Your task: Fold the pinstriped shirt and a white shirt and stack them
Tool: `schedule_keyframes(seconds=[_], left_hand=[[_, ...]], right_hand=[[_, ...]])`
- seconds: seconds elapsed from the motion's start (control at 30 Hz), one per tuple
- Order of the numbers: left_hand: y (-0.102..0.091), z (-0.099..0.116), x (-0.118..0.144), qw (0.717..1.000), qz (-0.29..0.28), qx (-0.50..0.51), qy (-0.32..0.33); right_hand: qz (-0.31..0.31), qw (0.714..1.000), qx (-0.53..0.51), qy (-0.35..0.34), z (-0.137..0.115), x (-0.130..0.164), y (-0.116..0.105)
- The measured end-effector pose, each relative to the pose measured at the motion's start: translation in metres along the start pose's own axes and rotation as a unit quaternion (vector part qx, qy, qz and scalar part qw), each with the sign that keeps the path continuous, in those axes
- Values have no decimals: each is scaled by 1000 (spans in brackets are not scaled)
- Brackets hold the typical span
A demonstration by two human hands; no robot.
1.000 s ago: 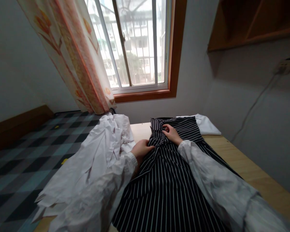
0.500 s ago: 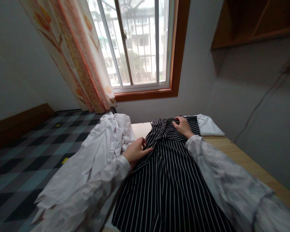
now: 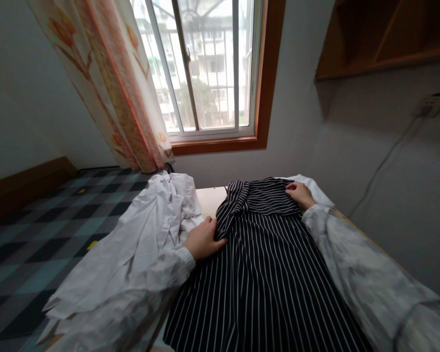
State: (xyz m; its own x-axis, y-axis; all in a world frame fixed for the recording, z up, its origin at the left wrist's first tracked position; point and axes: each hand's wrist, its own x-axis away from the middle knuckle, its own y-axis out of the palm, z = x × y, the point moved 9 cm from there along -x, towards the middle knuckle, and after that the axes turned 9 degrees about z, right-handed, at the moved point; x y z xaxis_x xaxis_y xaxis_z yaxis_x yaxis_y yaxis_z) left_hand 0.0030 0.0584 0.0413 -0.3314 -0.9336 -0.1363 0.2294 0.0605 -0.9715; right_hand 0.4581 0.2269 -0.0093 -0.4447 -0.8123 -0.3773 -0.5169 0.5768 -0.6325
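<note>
Head view: left hand (image 3: 202,240) pinched striped garment (image 3: 264,274) at frame centre; right hand (image 3: 299,194) pressed flat, fingers apart, upper right, on tabletop (image 3: 209,200).

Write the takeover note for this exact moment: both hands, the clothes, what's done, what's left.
Left hand: grips the left edge of the striped garment.
Right hand: pressed on the garment's far right corner.
Garment lies spread along the wooden table; far end bunched at the left.
White shirt is heaped at the table's left side; another white piece lies under the far right corner.
Done: mostly spread flat. Left: probably smooth the bunched end.
</note>
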Motion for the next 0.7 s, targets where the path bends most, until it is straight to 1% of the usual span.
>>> schedule_keyframes(seconds=[0.13,0.23,0.3,0.33,0.43,0.47,0.53,0.7], left_hand=[[-5,-4,10,1000,-26,-16,-5],[-9,-10,14,1000,-28,-4,-1],[-10,-14,15,1000,-23,12,-1],[-11,-16,16,1000,-21,22,-4],[-13,-22,18,998,-11,53,-25],[-13,-23,19,998,-10,58,-33],[-15,-25,21,997,-14,57,-40],[-15,-24,27,998,-46,26,-22]], right_hand=[[4,999,-22,-23,-4,7,-14],[12,998,-39,-39,1,15,-29],[10,997,-63,-35,7,20,-37],[8,997,-79,-17,12,21,-41],[-3,989,-122,77,31,22,-46],[-11,986,-132,103,35,22,-46],[-37,981,-143,122,36,23,-45],[-136,970,-165,114,15,36,-31]])
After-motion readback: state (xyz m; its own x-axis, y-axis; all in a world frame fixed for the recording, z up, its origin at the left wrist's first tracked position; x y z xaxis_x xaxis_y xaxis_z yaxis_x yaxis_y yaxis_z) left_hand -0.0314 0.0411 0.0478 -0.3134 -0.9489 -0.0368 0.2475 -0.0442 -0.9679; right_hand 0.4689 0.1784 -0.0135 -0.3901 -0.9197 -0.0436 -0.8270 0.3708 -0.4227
